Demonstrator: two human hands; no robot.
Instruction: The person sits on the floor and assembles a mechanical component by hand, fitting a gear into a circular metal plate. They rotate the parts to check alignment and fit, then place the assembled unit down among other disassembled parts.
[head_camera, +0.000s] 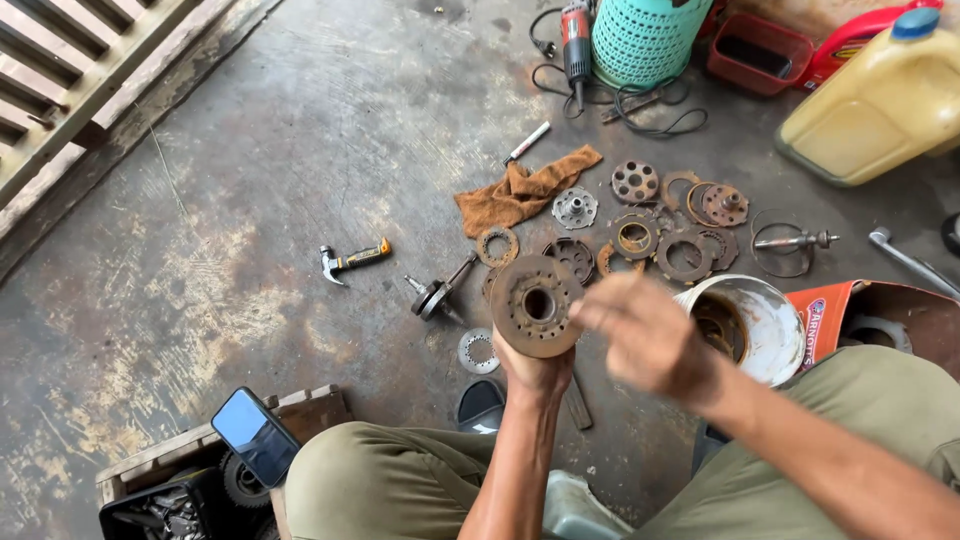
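Fingers of the left hand (532, 368) were wrapped up from below around a rusty disc (536, 304), held upright above the floor (280, 180). The right hand (648, 338) hovered just beside its rim, blurred, fingers loosely spread and empty. Steel, stiff and probably heavy, with greasy faces; rim or centre hole looked the surest hold. More plates (660, 230), a rag (522, 190) and a hammer (352, 260) lay beyond.

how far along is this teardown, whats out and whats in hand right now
Already out: a spread of rusty discs and rings lies on the floor by the brown rag. In hand: the left hand holds up a rusty round hub, and the blurred right hand is at its edge. Left: no parts look refitted.
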